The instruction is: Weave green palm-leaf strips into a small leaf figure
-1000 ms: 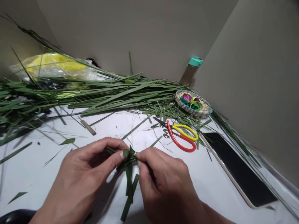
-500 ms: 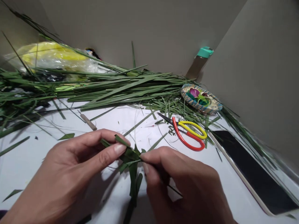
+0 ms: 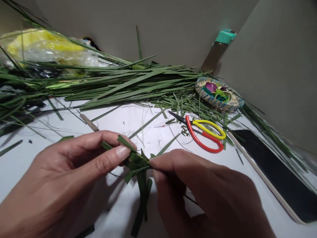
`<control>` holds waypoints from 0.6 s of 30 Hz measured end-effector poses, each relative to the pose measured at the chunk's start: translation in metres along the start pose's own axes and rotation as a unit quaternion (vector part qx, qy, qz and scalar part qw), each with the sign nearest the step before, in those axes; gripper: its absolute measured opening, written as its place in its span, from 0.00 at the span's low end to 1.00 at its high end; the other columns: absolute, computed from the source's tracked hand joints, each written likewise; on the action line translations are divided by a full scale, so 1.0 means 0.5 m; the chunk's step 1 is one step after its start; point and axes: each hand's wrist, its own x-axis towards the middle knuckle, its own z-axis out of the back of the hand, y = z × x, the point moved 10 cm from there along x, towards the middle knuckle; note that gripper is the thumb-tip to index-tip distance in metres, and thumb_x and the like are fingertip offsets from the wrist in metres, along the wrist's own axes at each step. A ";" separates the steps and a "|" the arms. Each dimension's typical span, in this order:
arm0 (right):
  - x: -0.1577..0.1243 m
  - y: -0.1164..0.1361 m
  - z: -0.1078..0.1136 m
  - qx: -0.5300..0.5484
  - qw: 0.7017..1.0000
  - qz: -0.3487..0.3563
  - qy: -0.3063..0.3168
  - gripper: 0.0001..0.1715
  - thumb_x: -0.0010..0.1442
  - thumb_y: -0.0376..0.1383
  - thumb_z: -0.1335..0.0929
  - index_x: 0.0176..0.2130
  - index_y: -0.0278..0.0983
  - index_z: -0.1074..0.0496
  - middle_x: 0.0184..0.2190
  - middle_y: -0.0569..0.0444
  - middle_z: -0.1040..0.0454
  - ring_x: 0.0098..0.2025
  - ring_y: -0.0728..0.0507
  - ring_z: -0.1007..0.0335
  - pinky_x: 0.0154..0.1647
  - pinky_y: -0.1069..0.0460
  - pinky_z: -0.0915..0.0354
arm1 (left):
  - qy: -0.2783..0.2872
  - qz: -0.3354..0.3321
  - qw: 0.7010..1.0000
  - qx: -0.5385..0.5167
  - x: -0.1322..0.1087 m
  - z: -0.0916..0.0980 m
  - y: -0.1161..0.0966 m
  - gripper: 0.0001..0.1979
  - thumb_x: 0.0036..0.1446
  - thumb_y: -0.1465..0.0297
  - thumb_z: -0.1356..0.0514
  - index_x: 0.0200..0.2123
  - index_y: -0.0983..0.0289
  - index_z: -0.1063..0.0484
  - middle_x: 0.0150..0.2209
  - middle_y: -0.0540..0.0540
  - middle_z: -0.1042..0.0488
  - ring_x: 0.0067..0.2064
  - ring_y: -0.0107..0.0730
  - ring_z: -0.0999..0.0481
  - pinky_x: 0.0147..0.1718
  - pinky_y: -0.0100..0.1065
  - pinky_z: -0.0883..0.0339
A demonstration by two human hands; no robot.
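Observation:
A small woven piece of green leaf strips (image 3: 138,163) is held up between my two hands, several of its ends sticking out and hanging down. My left hand (image 3: 81,168) pinches its left side between thumb and forefinger. At its right edge, my right hand (image 3: 198,185) has thumb and forefinger closed on a thin end of leaf strip; the other fingers are curled and partly hidden. A thin dark strip shows below that palm. Beyond the right hand lie scissors (image 3: 205,134) with red and yellow handles, blades pointing left.
Long green leaves (image 3: 123,82) are heaped across the back. Behind them lies a clear and yellow plastic bag (image 3: 49,49). A woven basket (image 3: 231,105) holds coloured pieces; a green-capped bottle (image 3: 218,49) leans behind it. At right rests a phone (image 3: 274,172), and a short stick (image 3: 89,123) lies at left.
The view has shifted slightly, so the background sits higher and more spread out. Both hands keep their pinch on the woven leaf piece, with hardly any movement between them.

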 end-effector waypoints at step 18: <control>0.009 0.006 0.001 -0.046 0.999 0.003 -0.017 0.10 0.62 0.31 0.34 0.38 0.49 0.30 0.26 0.66 0.18 0.16 0.48 0.27 0.15 0.51 0.31 | -0.017 -0.068 0.996 0.056 -0.021 -0.035 -0.002 0.08 0.52 0.57 0.28 0.35 0.50 0.17 0.17 0.47 0.25 0.28 0.45 0.16 0.14 0.33 0.27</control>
